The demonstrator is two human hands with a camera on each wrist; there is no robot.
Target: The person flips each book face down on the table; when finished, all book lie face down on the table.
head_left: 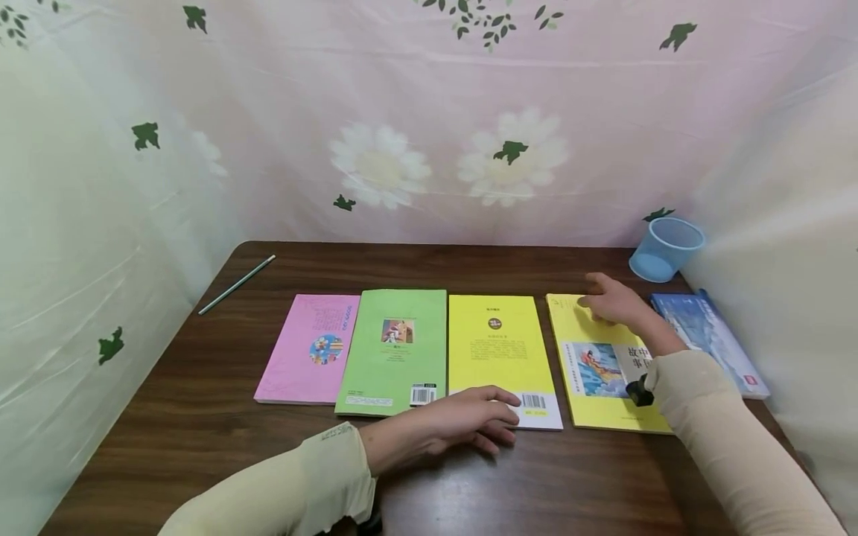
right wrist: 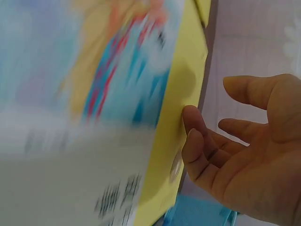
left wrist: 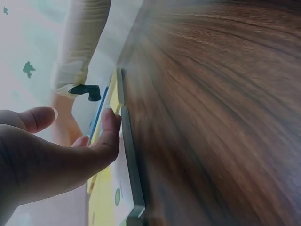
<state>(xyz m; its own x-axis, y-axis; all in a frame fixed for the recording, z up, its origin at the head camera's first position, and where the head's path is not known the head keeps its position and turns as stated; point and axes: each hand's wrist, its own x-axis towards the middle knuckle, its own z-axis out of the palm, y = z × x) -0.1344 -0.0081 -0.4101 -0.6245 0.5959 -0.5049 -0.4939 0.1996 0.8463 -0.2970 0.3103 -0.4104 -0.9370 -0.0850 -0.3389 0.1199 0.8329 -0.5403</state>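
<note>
Five books lie side by side on the dark wooden table. My right hand (head_left: pixel 617 304) is over the top edge of the yellow book with a picture (head_left: pixel 596 413), fingers loosely bent. In the right wrist view, its fingertips (right wrist: pixel 190 115) are right at that book's edge, and the thumb stands apart. My left hand (head_left: pixel 469 420) hovers by the lower edge of the plain yellow book (head_left: pixel 496 365), partly covering it, fingers relaxed and holding nothing. Left of that book are a green book (head_left: pixel 395 372) and a pink book (head_left: pixel 298 372).
At the far right lies a blue book (head_left: pixel 704 331), partly behind my right arm. A light-blue cup (head_left: pixel 657 257) stands in the back right corner. A thin pencil-like stick (head_left: pixel 237 284) lies at the back left. Patterned curtains (head_left: pixel 281 149) enclose the table (head_left: pixel 201 417).
</note>
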